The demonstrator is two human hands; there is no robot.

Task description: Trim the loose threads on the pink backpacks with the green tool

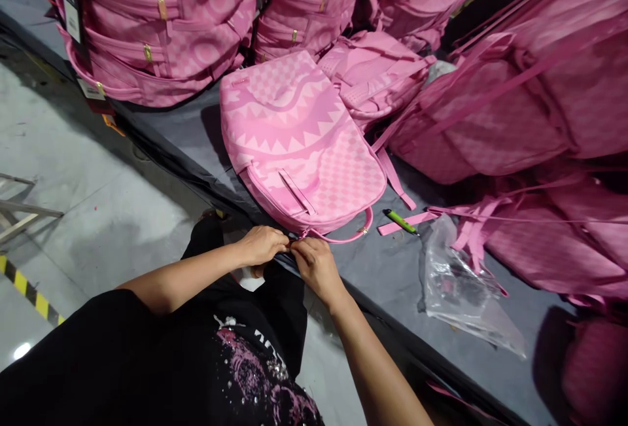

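pink backpack [299, 144] lies flat by the surface's [377, 266] near edge, guessing so left hand [263, 245] and right hand [318, 264] can work comfortably; both pinched closed at its near rim, can't tell on what

Satin-smooth backpack [299, 141] amid metal, cloth and crackly plastic

And here's the fabric, smooth with a soft sheen! Beyond the backpack, shiny gold-toned metal zip pulls [161, 8] glint on cloth bags [206, 53]. Right of it, a slick plastic pen [401, 222], then a glossy, crinkled clear plastic bag [466, 301]. Underneath, matt cloth-like covering [169, 139]; leftward, polished floor [98, 203]!
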